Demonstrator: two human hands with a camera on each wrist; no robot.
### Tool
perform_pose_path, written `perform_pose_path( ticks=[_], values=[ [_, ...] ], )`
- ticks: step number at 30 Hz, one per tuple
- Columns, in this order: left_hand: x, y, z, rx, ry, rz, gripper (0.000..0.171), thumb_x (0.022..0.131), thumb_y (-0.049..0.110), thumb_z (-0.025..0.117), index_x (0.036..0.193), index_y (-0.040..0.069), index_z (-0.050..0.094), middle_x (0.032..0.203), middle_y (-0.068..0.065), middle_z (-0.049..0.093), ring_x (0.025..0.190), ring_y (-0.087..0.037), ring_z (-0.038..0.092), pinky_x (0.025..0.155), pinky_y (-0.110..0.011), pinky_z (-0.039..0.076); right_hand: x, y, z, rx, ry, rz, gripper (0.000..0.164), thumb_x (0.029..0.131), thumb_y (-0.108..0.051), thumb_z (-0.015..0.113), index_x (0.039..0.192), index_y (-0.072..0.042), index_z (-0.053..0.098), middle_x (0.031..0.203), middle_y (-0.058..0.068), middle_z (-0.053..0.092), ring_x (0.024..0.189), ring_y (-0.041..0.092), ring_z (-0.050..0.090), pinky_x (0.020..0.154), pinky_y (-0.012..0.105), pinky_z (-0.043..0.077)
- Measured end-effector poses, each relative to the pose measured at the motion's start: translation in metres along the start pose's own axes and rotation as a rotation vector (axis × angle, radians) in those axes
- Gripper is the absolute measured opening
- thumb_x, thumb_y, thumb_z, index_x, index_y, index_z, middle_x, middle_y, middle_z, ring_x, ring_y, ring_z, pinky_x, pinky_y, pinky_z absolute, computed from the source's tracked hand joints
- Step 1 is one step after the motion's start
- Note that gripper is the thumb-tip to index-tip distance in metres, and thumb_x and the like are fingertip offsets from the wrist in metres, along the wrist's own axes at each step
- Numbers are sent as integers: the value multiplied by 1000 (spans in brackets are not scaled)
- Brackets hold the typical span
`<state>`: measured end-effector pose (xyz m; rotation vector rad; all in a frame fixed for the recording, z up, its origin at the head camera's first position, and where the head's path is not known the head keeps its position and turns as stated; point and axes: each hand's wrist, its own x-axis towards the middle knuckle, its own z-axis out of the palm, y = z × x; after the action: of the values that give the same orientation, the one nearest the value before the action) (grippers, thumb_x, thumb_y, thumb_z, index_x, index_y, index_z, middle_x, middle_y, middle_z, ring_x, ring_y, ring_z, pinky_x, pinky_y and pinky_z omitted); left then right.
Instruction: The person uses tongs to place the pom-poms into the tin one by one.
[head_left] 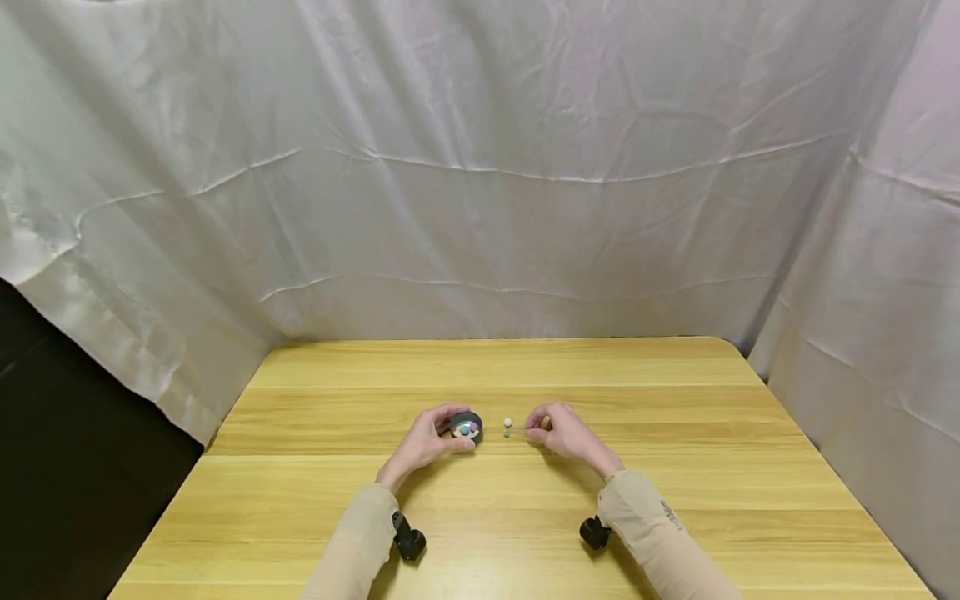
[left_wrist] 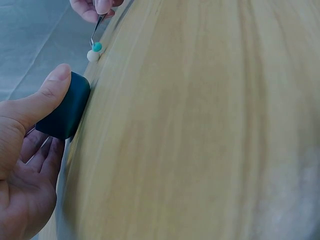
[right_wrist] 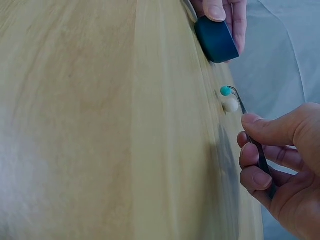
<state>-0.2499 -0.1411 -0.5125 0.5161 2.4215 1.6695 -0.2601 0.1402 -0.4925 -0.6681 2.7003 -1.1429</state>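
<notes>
My left hand (head_left: 422,443) holds a small dark round container (left_wrist: 72,107), thumb on one side and fingers on the other. In the head view several coloured balls (head_left: 466,430), purple and teal among them, show inside it. Thin dark tweezers (right_wrist: 260,156) with bent tips are pinched between the thumb and fingers of my right hand (right_wrist: 285,167). At the tips is a small teal ball (right_wrist: 226,91); whether it is clear of the table I cannot tell. A larger white ball (right_wrist: 230,105) is close beside it, between the container and my right hand.
A wood-grain table (head_left: 480,525) lies under both hands. Pale grey cloth (head_left: 480,225) hangs behind the table and along its sides. A dark area (head_left: 67,467) shows at the left. Each forearm carries a small black wrist camera (head_left: 409,540).
</notes>
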Motion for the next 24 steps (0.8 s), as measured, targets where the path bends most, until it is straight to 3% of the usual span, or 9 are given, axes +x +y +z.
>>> perform_pose_path(
  ticks=[13, 24],
  values=[
    [1, -2, 0, -17, -3, -9, 60, 83, 10, 82, 137, 0, 58, 134, -23, 63, 123, -38, 62, 106, -49, 52, 0, -4, -3, 20, 5, -37, 10, 96, -5, 65, 98, -1, 74, 85, 7, 69, 58, 5, 51, 49, 18, 43],
    [2, -4, 0, -26, -7, -4, 60, 83, 9, 82, 137, -1, 57, 135, -24, 62, 124, -39, 61, 108, -51, 50, 2, -15, -1, 32, 26, -14, 10, 96, -7, 65, 99, -2, 74, 86, 5, 68, 56, 6, 50, 46, 18, 40]
  ],
)
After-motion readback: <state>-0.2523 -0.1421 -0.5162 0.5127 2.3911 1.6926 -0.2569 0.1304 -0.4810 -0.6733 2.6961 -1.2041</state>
